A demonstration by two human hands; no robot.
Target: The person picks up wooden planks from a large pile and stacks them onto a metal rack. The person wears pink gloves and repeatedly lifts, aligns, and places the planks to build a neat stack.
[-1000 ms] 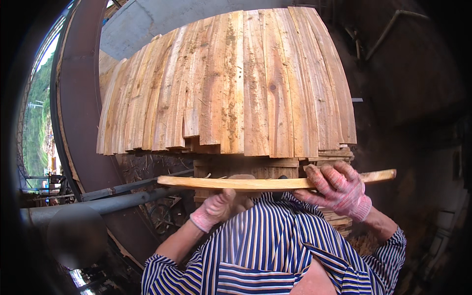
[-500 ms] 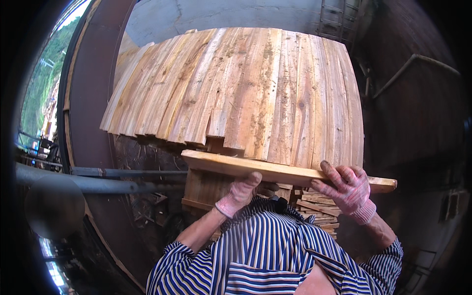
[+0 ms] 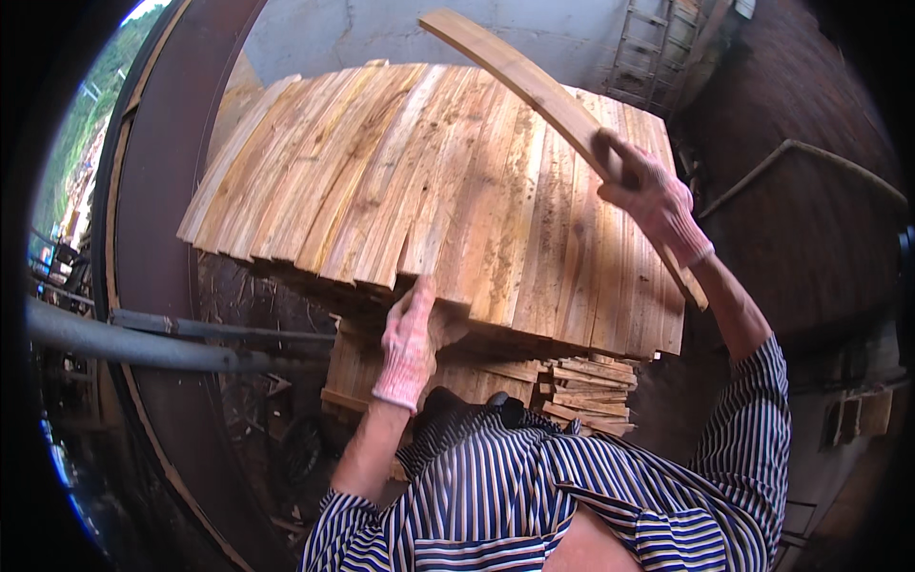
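Note:
My gloved right hand point(image 3: 653, 195) grips a long wooden board point(image 3: 534, 86) near its middle, fingers wrapped round it. The board is raised over the right part of a broad stack of boards point(image 3: 381, 181), slanting from the back wall down toward my right forearm. At the stack's near edge my gloved left hand point(image 3: 408, 343) closes on the end of a board beside a notch in the row. Its thumb points up there, while the other fingers are partly hidden under the edge. Both gloves are pink and white.
Below the near edge lies a lower pile of short wood pieces point(image 3: 586, 391). A grey metal pipe point(image 3: 143, 345) and a brown steel beam point(image 3: 176, 153) stand at left. A ladder point(image 3: 640, 48) leans at the back wall, and a bent rail point(image 3: 753, 176) runs along the right.
The board, earlier held level in both hands at the near edge, is now lifted and swung over the stack by my right hand. My left hand has let go and moved to the stack's edge.

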